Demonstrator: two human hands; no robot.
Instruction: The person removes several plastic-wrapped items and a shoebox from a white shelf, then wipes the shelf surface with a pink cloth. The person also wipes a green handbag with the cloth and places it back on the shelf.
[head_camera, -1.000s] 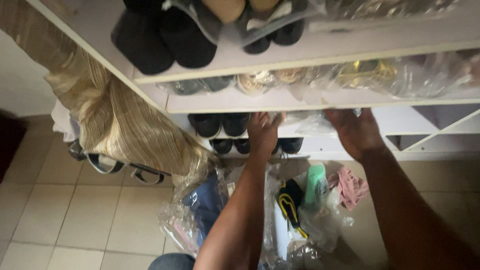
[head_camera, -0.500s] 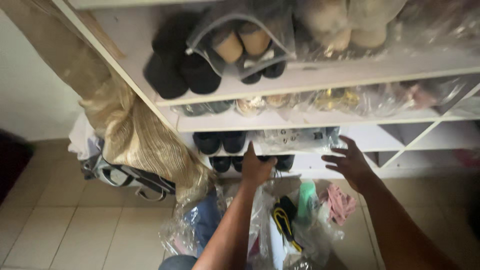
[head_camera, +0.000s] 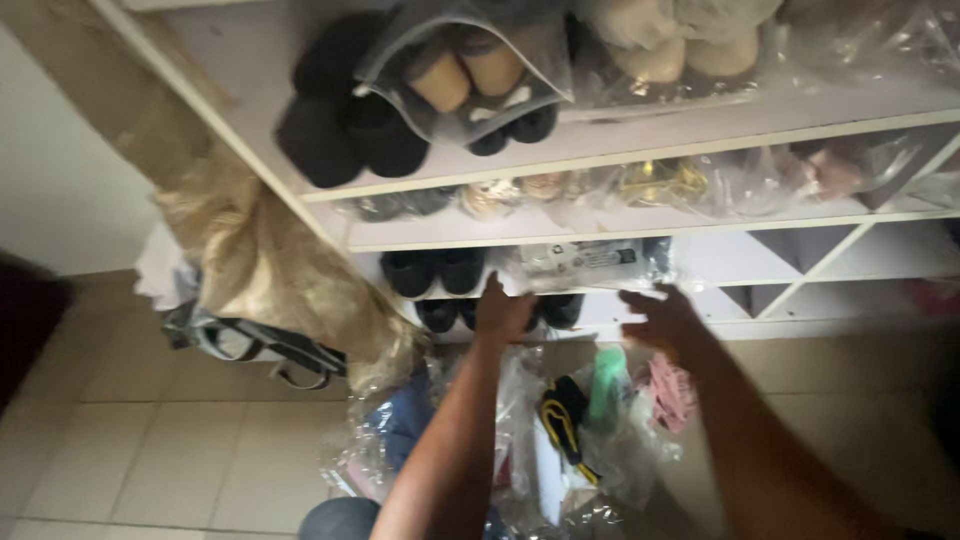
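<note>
Overhead, head view: a white shoe rack is seen from above, with both of the person's arms reaching toward its lower shelves. Compared with the frame half a second earlier, the left hand is found slightly higher and nearer the shelf edge, while the right hand has been drawn a little down and leftward, away from the shelf, and is motion-blurred. A clear plastic bag holding dark shoes is shown lying on the third shelf, where it also lay before. The bag sits just above and between the two hands; the left hand's fingertips are at its lower left corner, though contact cannot be confirmed. The right hand's grip is spread, fingers extended and holding nothing, just below the bag's right end. Whether the left grip is spread or pressed together cannot be told. A pair of black shoes is placed just left of the bag. Bagged items are heaped on the tiled floor beneath the arms.
</note>
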